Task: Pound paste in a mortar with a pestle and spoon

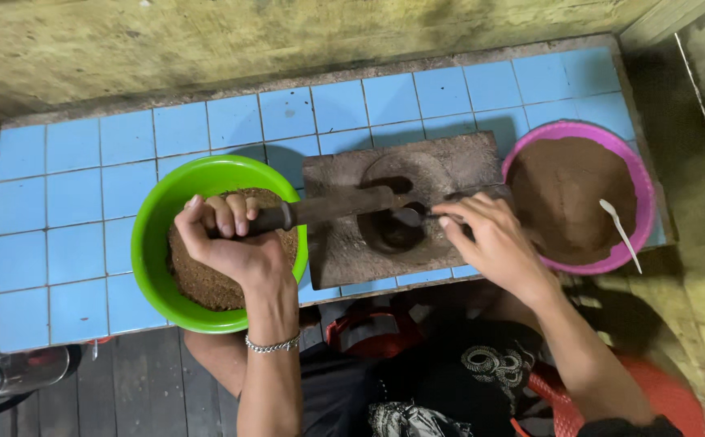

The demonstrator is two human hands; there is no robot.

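— What sits at the middle of the work?

— A dark stone block (344, 251) with a round hollow (391, 229), lying on the blue-tiled desk (85, 186) between two bowls. A long dark pestle (328, 208) lies nearly level across the block, its far end reaching the hollow.

— Who holds the pestle?

— The left hand (227, 239) is clenched around its handle, fingers curled over the top, hovering above the green bowl (152, 235). A metal chain bracelet (271, 345) circles that wrist.

— And the right hand?

— The right hand (486, 239) grips a small spoon (414, 216), fingertips pinched on its handle, the bowl of the spoon at the rim of the hollow, just beside the pestle's tip.

— What fills the bowls?

— The green bowl, left of the block, holds coarse brown material (199, 279). The pink bowl (643, 190), right of the block and touching it, holds finer brown powder (571, 194) with a white plastic spoon (621, 231) resting on its near rim.

— Anything beyond?

— A rough greenish wall (287, 32) behind the desk, dark floorboards (126, 388) below.
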